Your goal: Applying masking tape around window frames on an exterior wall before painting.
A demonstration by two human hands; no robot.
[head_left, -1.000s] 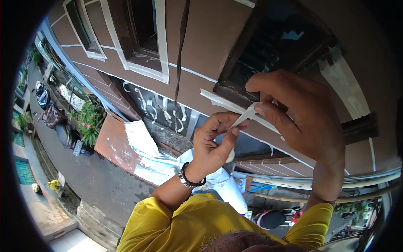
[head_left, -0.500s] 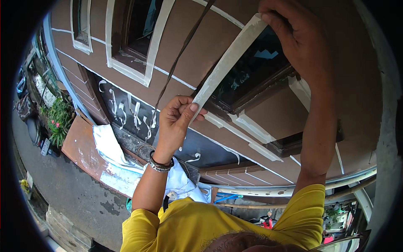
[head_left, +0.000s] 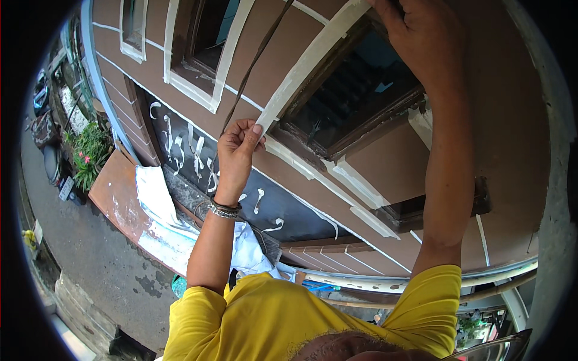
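A long pale strip of masking tape [head_left: 304, 65] stretches taut between my two hands along the left edge of a dark-framed window [head_left: 355, 90]. My left hand [head_left: 236, 157] pinches the strip's lower end between thumb and fingers, close to the window's lower left corner. Up at the top edge, my right hand [head_left: 430, 45] is at the strip's other end, its fingertips partly cut off by the picture's edge. Other tape pieces [head_left: 292, 157] lie on the brown wall [head_left: 373, 162] below the window frame.
A dark twisted cable [head_left: 259, 63] runs down the wall beside my left hand. Further left, a taped window [head_left: 201, 45] and a black panel with hanging tape scraps [head_left: 180, 141]. Below lie white sheets [head_left: 158, 195] on a brown board [head_left: 117, 186]; plants [head_left: 90, 153] and a motorbike [head_left: 53, 165] stand beyond.
Both hands have shifted left and upward with the strip. It crossed part of the window pane before and now lines up with the frame's left edge, showing more of the window.
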